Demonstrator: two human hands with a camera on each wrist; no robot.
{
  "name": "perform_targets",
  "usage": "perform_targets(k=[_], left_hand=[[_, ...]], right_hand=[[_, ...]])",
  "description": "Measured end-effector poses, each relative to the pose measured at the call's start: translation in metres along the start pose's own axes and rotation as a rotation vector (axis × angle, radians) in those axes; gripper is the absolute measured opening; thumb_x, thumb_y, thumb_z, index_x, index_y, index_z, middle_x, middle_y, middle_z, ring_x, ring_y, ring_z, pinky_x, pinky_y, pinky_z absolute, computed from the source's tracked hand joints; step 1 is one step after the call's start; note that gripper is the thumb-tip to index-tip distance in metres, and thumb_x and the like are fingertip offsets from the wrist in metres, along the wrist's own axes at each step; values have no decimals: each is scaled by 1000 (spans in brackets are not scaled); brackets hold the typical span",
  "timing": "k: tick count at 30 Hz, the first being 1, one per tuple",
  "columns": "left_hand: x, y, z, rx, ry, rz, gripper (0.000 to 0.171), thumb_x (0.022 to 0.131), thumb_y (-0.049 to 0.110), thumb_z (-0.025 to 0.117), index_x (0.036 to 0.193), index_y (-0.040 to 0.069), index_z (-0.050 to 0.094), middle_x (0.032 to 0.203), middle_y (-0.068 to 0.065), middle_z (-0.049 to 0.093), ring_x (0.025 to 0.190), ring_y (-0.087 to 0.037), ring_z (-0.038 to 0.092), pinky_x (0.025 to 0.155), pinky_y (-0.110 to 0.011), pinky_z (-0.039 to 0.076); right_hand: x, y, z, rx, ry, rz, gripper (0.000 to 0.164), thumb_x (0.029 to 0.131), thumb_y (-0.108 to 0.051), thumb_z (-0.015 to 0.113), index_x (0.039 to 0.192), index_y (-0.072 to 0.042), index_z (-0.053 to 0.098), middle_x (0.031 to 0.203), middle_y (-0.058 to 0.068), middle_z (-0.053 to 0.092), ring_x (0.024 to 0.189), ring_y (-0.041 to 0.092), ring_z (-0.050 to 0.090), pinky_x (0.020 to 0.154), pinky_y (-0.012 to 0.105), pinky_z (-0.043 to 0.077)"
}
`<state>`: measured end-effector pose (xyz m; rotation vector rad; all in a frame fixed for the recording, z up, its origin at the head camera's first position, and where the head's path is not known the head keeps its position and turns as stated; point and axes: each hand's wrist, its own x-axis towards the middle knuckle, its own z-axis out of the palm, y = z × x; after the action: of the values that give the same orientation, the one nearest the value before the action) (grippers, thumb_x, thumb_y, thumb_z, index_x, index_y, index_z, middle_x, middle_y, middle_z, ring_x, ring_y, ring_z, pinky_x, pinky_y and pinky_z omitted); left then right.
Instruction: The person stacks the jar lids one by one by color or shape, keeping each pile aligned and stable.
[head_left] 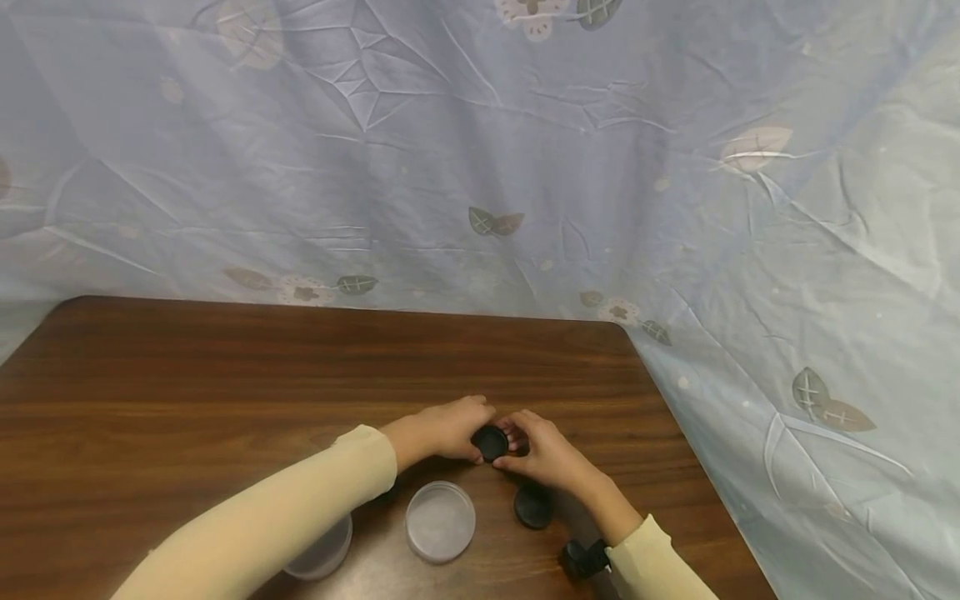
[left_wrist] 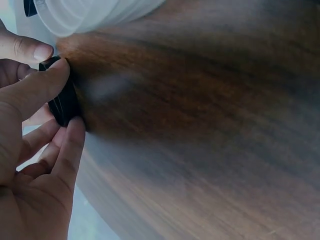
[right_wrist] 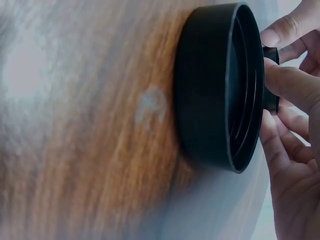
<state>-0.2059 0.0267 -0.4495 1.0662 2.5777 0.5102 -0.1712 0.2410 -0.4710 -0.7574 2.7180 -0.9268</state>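
Note:
Both hands meet at a small black round lid (head_left: 491,443) on the wooden table. My left hand (head_left: 453,427) grips its left side, thumb and fingers on the edge. From the right, my right hand (head_left: 551,454) holds the opposite side with thumb and curled fingers. In the left wrist view the lid (left_wrist: 67,102) sits between the fingertips, low over the wood. A second black lid (head_left: 533,506) lies hollow side up below the right hand; it looms large as the upturned black lid (right_wrist: 205,90) in the right wrist view.
A clear round container (head_left: 440,522) stands nearer the body, between the forearms. Another clear round container (head_left: 322,554) is partly hidden under the left sleeve. A black strapped device (head_left: 585,558) sits at the right wrist. Patterned cloth (head_left: 420,167) hangs behind the brown table (head_left: 225,358).

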Motion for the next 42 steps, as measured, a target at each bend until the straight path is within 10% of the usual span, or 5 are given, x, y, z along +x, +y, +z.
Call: perform_targets(k=[18, 42], left_hand=[[-3, 12, -4, -24, 35, -10, 50, 86, 17, 87, 132, 9, 68, 135, -12, 66, 128, -29, 63, 106, -43, 56], [-10, 77, 10, 143, -27, 112, 44, 85, 27, 89, 122, 12, 70, 115, 1, 69, 105, -7, 65, 86, -18, 56]], right_hand=[[-9, -4, -2, 50, 47, 45, 49, 88, -17, 85, 129, 1, 64, 122, 15, 68, 103, 22, 70, 90, 26, 61], [-91, -11, -6, 83, 121, 43, 54, 87, -23, 86, 127, 5, 63, 123, 17, 69, 103, 27, 72, 90, 24, 62]])
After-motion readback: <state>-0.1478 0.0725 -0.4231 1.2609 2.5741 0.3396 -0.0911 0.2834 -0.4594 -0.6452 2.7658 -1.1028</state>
